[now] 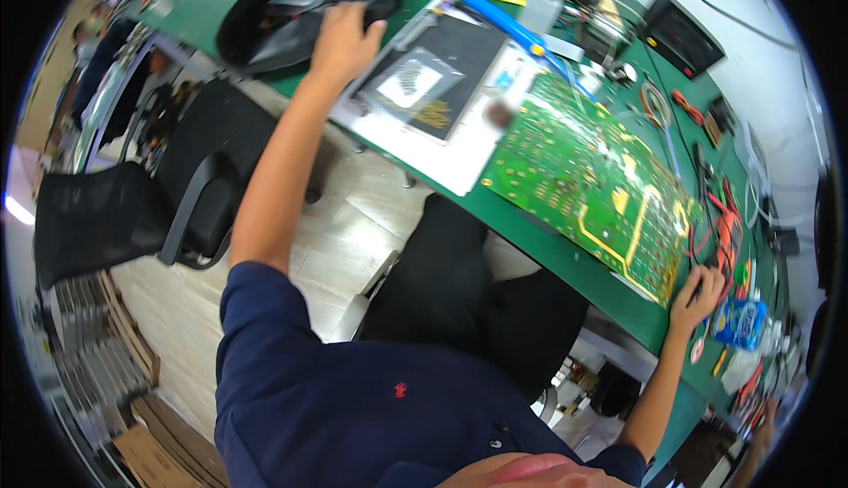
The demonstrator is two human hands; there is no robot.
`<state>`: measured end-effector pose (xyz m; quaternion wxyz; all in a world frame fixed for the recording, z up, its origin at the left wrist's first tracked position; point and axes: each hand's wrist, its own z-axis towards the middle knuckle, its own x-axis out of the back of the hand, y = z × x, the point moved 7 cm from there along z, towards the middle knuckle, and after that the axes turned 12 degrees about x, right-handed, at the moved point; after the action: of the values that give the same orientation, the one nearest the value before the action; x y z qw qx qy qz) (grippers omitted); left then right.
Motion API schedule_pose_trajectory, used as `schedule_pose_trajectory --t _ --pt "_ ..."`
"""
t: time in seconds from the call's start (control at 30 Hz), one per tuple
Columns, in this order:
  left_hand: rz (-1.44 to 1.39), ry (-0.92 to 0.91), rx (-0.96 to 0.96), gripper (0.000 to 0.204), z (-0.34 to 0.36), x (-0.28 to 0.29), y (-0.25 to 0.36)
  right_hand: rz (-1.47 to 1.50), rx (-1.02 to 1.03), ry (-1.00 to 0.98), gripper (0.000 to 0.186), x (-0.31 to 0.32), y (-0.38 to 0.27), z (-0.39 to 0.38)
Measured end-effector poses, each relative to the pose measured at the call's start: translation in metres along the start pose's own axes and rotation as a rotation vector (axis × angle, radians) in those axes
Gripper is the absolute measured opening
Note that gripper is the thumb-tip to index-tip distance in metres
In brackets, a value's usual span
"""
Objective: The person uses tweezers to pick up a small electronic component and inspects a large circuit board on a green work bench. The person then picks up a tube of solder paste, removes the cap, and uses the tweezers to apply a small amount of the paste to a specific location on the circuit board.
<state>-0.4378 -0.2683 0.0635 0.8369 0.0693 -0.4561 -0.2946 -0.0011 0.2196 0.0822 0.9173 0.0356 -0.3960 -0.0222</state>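
Observation:
My left hand (345, 45) reaches to the far left of the green bench and lies against an unzipped black bag (265, 39). Its thumb stands apart from the stretched fingers, and some blur hides the fingertips' contact. Beside it are white sheets (452, 168), a dark grey pad (477, 51) and a clear plastic pouch (412, 84) of small parts. My right hand (696, 301) rests on the bench at the right end of a large green circuit board (565, 166), fingers apart, near a red multimeter (728, 236) and its leads. Nothing shows in its grasp.
A blue-handled tool (499, 22) and a clear bottle (542, 0) lie beyond the papers. A black box (682, 36) stands at the back, with cables around it. A blue-labelled water bottle (742, 325) is at right. A black office chair (190, 170) stands left.

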Motion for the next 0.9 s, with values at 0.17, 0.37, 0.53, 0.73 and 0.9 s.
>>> schedule_pose_trajectory --t 0.17,0.37,0.53,0.73,0.9 --pt "-0.203 -0.003 -0.122 0.045 -0.019 0.031 0.118 0.008 -0.082 0.008 0.007 0.005 0.007 -0.001" --pt "-0.277 -0.33 -0.305 0.034 -0.003 -0.012 0.195 0.016 -0.165 0.006 0.008 0.004 0.014 -0.004" --pt "-0.035 -0.535 -0.318 0.032 0.007 -0.062 0.203 0.011 -0.132 0.012 0.007 0.004 0.013 -0.003" --pt "-0.063 -0.639 -0.301 0.022 0.002 -0.073 0.181 0.038 -0.156 -0.005 0.007 0.001 0.018 -0.008" --pt "0.254 -0.813 -0.08 0.025 -0.016 -0.064 0.192 0.054 -0.101 0.01 0.006 0.004 0.014 -0.002"
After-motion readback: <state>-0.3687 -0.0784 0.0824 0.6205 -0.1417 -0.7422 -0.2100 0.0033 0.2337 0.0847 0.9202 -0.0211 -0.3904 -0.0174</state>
